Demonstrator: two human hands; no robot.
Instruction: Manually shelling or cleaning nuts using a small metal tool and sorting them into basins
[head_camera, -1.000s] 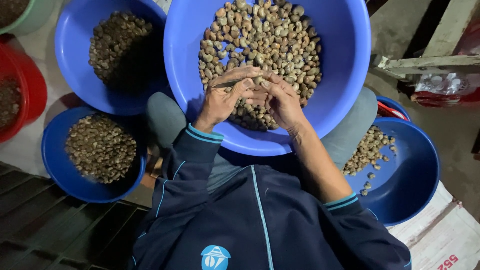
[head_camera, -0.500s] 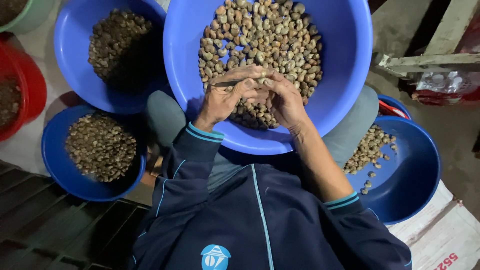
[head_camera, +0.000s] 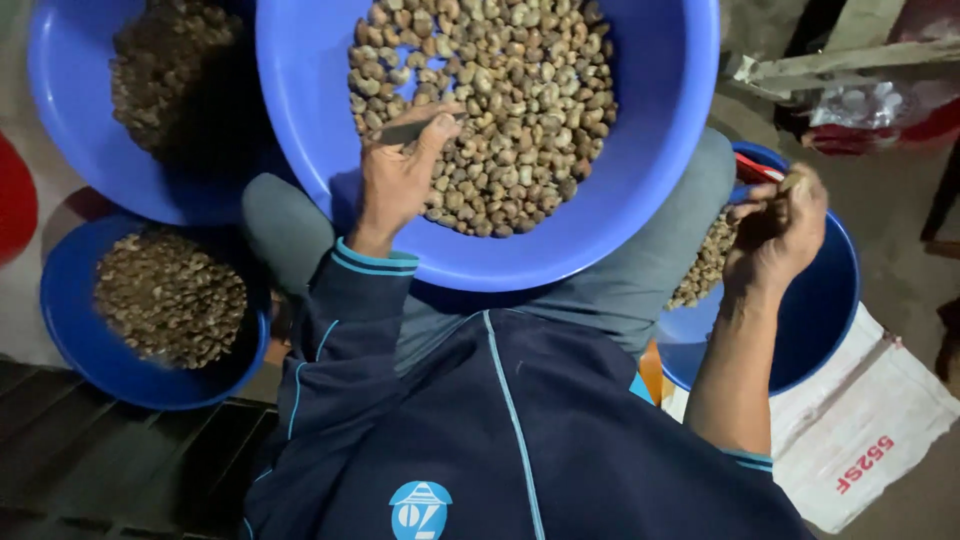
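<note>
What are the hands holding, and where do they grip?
Left hand grips a thin tool at its near end; right hand pinches a nut in its fingertips.

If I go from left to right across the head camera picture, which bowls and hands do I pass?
Red tub edge → dark blue bowl of nuts → left hand holding a small blade, over the big blue basin of nuts → right hand pinching a nut → dark blue bowl under it → white sack.

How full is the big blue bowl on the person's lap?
Partly full. The big blue bowl holds a heap of nuts, with bare blue wall around it.
</note>
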